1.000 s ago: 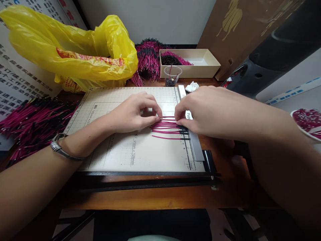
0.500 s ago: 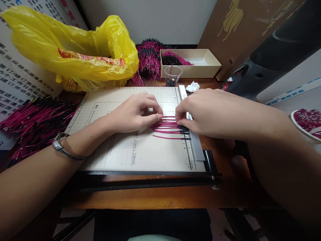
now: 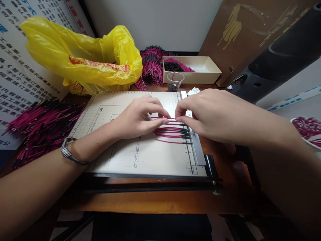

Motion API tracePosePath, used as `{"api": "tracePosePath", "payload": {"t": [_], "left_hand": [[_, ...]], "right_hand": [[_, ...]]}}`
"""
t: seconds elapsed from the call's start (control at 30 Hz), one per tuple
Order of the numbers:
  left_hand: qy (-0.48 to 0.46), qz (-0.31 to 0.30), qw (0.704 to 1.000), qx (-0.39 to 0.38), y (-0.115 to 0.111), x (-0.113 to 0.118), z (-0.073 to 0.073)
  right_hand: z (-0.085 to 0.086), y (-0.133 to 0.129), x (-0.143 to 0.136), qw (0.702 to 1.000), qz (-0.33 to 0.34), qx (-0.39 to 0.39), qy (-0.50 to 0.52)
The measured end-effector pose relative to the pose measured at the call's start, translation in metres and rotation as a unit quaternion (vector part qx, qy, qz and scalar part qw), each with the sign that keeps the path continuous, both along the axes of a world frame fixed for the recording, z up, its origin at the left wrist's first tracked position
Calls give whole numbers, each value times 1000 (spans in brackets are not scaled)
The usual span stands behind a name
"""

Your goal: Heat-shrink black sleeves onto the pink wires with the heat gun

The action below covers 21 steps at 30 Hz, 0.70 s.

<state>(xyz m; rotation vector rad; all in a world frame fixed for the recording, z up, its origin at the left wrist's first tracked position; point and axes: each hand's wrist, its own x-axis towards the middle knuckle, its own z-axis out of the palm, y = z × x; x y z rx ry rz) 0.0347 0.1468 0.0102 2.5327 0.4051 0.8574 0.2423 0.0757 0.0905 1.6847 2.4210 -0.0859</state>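
Several magenta wires with black ends [image 3: 170,135] lie side by side on a cream paper-cutter board [image 3: 160,159], their black ends by the grey metal strip [image 3: 198,150]. Just above them, one magenta wire [image 3: 172,118] spans the gap between my hands. Thumb and fingertips of my left hand [image 3: 147,117] pinch it near the middle of the board. My right hand [image 3: 198,113] pinches the same wire beside the metal strip, its fingers covering that end.
Behind the board stand a yellow plastic bag [image 3: 87,63], a clear cup [image 3: 175,82] and a cream box [image 3: 193,75] of wires. A wire pile [image 3: 47,124] lies left; a round tub of wires [image 3: 307,130] is right. Black cutter arm [image 3: 150,185] runs along the front.
The view has shifted slightly. My left fingertips have come closer to my right ones, and the held wire now sits farther up from the row, whose black ends show more.
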Motion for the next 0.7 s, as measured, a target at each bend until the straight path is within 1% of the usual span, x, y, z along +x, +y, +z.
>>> {"api": "tracePosePath", "payload": {"t": [0.13,0.27,0.37,0.5,0.6,0.7], "left_hand": [[-14,-11,1000,24,-2,1,2],[-8,-18,999,42,-5,1,4],[-2,-12,999,52,-6,1,3],[-20,-5,999,49,-5,1,1],[-20,-9,999,38,-3,0,1],[-23,-26,999,33,-1,-1,2]], "right_hand": [[-1,-2,0,999,28,7,21],[-2,-2,-2,999,37,15,-5],[-1,-3,-5,999,30,12,-43],[3,-3,-8,997,14,9,-81],[4,-3,-8,996,12,15,-89],[4,-2,-7,996,8,12,-87]]}}
